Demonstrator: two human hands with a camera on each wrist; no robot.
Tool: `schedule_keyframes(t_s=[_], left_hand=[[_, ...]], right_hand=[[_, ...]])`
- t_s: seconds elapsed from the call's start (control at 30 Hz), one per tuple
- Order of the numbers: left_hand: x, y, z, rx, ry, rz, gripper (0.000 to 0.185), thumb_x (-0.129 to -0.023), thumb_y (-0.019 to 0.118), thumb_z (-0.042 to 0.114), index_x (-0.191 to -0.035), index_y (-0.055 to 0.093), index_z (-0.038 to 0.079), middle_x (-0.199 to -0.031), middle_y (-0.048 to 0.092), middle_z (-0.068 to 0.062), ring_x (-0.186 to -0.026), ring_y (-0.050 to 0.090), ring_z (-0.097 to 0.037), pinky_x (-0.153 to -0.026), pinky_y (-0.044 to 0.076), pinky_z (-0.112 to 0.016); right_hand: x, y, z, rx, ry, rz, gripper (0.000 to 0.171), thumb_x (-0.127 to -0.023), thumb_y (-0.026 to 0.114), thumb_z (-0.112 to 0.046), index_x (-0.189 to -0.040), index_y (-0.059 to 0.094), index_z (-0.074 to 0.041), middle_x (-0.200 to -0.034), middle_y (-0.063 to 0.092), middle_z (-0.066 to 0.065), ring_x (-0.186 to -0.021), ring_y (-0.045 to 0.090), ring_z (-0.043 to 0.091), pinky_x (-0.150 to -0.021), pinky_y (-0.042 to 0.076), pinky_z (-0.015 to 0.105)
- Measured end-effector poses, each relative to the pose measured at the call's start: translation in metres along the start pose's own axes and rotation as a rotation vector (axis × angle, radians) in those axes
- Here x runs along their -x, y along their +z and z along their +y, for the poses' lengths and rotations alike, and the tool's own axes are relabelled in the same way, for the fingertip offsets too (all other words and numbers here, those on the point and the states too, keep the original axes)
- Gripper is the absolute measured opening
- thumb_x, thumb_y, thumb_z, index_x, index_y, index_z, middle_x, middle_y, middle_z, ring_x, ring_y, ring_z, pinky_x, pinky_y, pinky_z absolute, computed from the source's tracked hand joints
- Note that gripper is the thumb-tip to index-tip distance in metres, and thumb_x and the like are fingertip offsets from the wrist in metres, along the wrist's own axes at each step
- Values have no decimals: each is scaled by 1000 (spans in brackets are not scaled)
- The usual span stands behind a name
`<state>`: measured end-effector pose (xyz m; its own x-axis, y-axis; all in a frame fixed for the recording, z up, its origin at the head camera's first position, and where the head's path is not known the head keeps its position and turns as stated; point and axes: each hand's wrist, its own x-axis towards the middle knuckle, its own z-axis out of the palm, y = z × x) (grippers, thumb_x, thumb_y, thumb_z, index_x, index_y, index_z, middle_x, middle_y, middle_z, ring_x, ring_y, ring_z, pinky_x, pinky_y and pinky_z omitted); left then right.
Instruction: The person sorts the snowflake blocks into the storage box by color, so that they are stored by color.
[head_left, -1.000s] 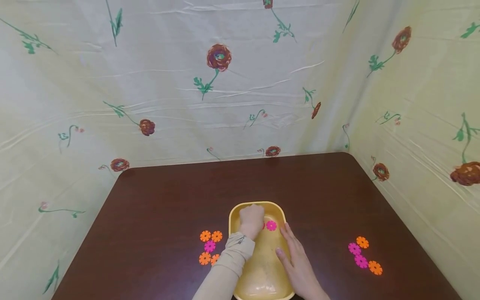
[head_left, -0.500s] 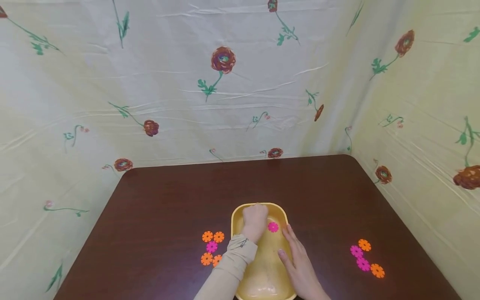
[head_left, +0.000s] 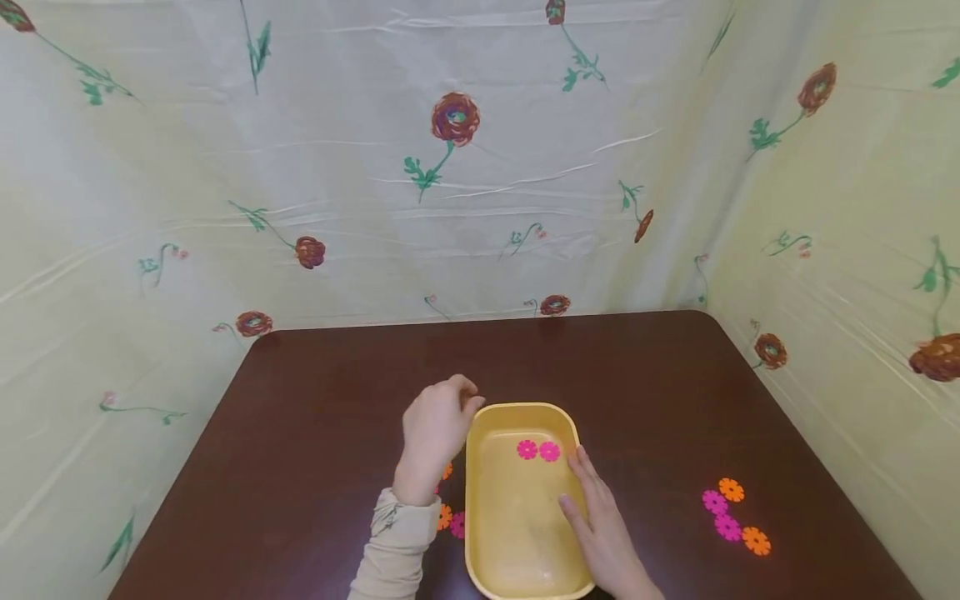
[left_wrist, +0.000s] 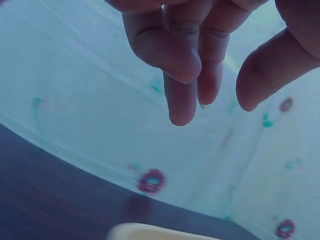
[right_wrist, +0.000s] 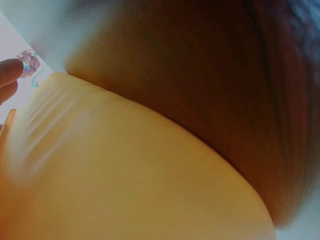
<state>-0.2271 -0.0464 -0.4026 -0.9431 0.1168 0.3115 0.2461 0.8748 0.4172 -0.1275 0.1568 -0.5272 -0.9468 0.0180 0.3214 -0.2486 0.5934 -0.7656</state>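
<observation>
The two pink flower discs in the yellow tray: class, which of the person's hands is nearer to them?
Right. The right hand rests on the yellow tray's right rim, fingertips close to the pink flower discs. The left hand is raised outside the tray's left rim, farther away.

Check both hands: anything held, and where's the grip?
Left hand holds nothing; fingers hang loosely curled. Right hand lies flat along the yellow tray right rim, no grip.
</observation>
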Motion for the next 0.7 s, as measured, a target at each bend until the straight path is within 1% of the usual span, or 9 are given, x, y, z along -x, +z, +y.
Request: schedule_keyframes(t_s=[0.07,0.1,0.17,0.23,0.3,0.37,0.5,0.57,0.7], left_hand=[[3,-6,-17,-5,-36,0,15,-82,69,25,-90,67,13,-78,65,-1,-62,55,-15,-55,46,-31],[5,-7,-26,-9,-52,-17,14,-82,69,23,-90,66,13,-78,65,-1,-62,55,-15,-56,47,-33],[14,-3,-42,-12,-75,-58,12,-80,70,19,-89,66,12,-77,65,-2,-63,55,-16,-60,49,-34],[25,4,-56,-24,-77,-106,12,-78,72,16,-88,67,12,-76,63,-2,-64,54,-16,-61,50,-35],[38,14,-65,-37,-48,-154,15,-74,76,15,-86,67,13,-75,62,-1,-66,52,-17,-61,49,-35],[50,23,-72,-61,10,-189,20,-68,79,17,-84,67,15,-73,60,0,-68,52,-20,-60,47,-37],[69,37,-76,-99,128,-255,26,-58,81,19,-79,66,18,-72,57,2,-73,51,-23,-59,41,-39],[75,42,-75,-119,166,-267,28,-54,82,20,-77,65,19,-71,57,2,-73,51,-22,-59,39,-38],[78,50,-71,-183,230,-272,31,-50,84,28,-72,63,20,-72,58,1,-69,50,-22,-58,39,-38]], right_hand=[[-1,-1,0,4,4,-5,50,-94,50,-24,-139,36,-5,-150,23,6,-132,27,33,-98,24,57],[-1,-1,0,3,3,-7,50,-94,50,-23,-139,36,-5,-150,23,7,-132,27,34,-98,24,57],[-3,-1,0,3,0,-11,50,-94,50,-22,-139,35,-5,-150,23,7,-131,27,35,-98,24,58],[-4,-1,-1,5,-5,-13,50,-94,50,-20,-139,35,-4,-150,23,8,-131,27,36,-98,24,59],[-4,-1,-1,12,-4,-20,49,-94,50,-20,-139,35,-4,-150,23,10,-131,27,37,-97,24,60],[-4,-1,-2,14,8,-28,50,-94,49,-20,-139,35,-4,-150,22,10,-131,27,36,-97,24,60],[-2,-1,-4,12,38,-43,50,-95,49,-21,-140,34,-5,-150,21,8,-132,26,35,-98,23,59],[-2,-1,-6,8,45,-41,50,-94,49,-20,-140,34,-6,-150,22,7,-132,26,34,-99,22,58],[-1,-1,-8,13,50,-45,50,-94,50,-20,-140,34,-6,-150,22,8,-132,26,34,-98,22,58]])
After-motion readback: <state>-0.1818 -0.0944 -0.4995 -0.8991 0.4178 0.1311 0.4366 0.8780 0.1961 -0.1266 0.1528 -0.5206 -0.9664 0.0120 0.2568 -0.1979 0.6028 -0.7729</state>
